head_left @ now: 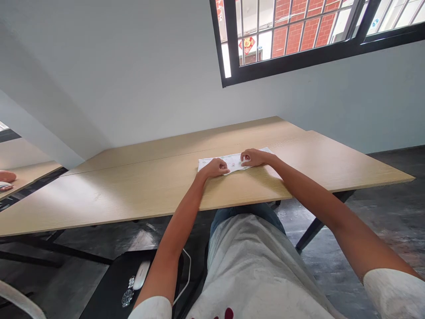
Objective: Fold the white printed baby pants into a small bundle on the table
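Observation:
A white cloth [234,162] with a small scattered print lies flat as a long strip on the wooden table [149,186], near its front edge. My left hand [215,167] rests on the cloth's left part, fingers curled in and thumb at the near edge. Over the right part, my right hand [255,157] is bent down with its fingertips closed against the fabric. Both hands cover portions of the cloth, and what lies right under the fingers is hidden.
A black chair seat [109,283] below the table holds a metal-band wristwatch [127,296] and a white oblong object [142,274] beside a white cable [190,270]. Behind the table stand a wall [149,75] and a barred window [292,31]. Another table [33,175] is at far left.

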Demonstrator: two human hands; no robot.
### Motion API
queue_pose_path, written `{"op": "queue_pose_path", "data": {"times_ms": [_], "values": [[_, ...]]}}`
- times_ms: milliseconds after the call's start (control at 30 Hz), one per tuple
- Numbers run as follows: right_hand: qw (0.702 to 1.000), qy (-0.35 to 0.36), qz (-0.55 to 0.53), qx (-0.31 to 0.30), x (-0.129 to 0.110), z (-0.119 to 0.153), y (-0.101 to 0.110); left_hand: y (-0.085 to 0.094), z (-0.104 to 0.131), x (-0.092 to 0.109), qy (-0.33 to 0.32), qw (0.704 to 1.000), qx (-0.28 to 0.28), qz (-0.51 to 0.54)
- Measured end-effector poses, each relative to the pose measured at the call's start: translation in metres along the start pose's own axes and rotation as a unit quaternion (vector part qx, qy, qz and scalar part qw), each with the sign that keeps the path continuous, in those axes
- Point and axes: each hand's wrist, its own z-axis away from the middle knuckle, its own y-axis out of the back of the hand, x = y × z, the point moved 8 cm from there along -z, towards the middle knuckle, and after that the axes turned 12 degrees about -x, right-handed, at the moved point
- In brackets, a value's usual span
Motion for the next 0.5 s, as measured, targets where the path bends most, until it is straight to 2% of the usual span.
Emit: {"op": "queue_pose_path", "data": {"times_ms": [100, 200, 333, 500], "values": [[1.000, 0.002, 0.014, -0.012, 0.007, -0.001, -0.001, 0.000, 0.000, -0.005, 0.028, 0.998, 0.004, -0.050], [0.999, -0.026, 0.025, -0.034, 0.022, -0.002, -0.003, -0.005, 0.001, -0.019, 0.116, 0.989, -0.034, -0.087], [0.993, -0.094, 0.040, -0.066, 0.050, -0.002, -0.005, -0.013, 0.009, -0.035, 0.236, 0.961, -0.099, -0.101], [0.984, -0.151, 0.035, -0.083, 0.077, 0.001, -0.007, -0.020, 0.012, -0.041, 0.281, 0.946, -0.138, -0.088]]}}
